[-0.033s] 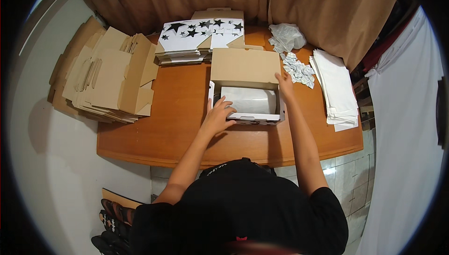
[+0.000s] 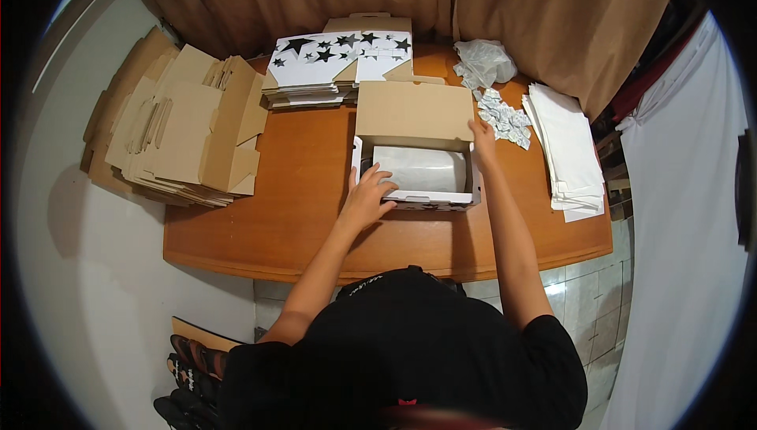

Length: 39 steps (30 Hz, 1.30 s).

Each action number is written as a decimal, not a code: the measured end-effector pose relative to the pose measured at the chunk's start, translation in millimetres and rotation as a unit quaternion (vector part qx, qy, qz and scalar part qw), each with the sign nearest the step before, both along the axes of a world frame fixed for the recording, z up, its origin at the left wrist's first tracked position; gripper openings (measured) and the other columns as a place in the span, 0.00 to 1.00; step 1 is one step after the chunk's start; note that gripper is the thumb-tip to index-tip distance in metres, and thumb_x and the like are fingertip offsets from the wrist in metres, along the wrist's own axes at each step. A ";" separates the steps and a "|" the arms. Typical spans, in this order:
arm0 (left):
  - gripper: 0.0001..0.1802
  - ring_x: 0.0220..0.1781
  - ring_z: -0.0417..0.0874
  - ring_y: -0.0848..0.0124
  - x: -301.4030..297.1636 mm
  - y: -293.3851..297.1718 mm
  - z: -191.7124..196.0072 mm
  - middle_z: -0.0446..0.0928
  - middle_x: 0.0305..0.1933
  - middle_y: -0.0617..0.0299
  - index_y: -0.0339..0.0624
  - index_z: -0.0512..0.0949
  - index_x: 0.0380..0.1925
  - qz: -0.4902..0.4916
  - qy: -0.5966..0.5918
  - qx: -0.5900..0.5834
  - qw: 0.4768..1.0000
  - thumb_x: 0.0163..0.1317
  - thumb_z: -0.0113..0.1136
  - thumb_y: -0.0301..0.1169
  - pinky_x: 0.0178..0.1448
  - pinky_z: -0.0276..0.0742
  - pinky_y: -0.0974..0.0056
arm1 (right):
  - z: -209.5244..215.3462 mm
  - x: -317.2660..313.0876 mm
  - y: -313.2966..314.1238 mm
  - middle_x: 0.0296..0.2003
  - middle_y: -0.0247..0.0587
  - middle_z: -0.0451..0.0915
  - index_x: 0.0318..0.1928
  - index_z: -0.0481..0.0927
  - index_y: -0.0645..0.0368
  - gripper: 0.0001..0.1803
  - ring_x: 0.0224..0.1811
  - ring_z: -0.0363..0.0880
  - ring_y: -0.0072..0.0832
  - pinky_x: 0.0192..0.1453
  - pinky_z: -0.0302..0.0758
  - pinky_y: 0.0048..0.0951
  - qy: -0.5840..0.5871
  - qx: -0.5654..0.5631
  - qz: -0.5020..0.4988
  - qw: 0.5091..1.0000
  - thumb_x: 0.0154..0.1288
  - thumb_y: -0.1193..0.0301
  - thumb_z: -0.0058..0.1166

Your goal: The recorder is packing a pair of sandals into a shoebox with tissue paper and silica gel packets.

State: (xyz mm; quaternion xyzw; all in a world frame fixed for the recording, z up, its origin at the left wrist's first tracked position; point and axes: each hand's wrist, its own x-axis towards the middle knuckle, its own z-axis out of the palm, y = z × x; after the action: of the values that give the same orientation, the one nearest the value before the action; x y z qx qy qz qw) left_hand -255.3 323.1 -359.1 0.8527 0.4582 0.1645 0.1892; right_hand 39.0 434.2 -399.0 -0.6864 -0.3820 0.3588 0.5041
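Note:
A cardboard box with white outer walls and black stars stands on the table in front of me, its plain brown lid raised at the back. Inside lies a bundle wrapped in white paper; its contents are hidden. My left hand is closed loosely over the box's front left corner, fingers spread across the rim and thumb by the front wall. At the other side, my right hand grips the right edge of the lid where it meets the box.
Flattened brown cardboard boxes pile up at the left. Star-printed flat boxes are stacked behind. To the right are small white packets, a clear plastic bag and a stack of white paper. Sandals hang at lower left.
My right hand has shifted very slightly to the right along the lid's edge. My left hand and the box look unmoved.

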 end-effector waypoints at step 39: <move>0.32 0.69 0.26 0.35 32.9 -79.4 -71.1 0.27 0.69 0.35 0.75 0.66 0.58 0.150 0.001 0.099 0.984 0.52 0.58 0.33 0.63 0.30 0.30 | 9.5 -60.8 -161.0 0.51 0.48 0.68 0.43 0.80 0.52 0.21 0.54 0.60 0.48 0.56 0.63 0.45 -0.412 0.208 0.022 0.887 0.46 0.63 0.66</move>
State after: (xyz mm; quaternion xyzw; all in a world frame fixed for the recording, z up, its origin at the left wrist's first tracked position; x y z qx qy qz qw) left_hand -222.4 243.7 -430.2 0.7890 0.5625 0.2348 0.0771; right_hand -21.8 273.2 -389.6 -0.6435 -0.6361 -0.0324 0.4245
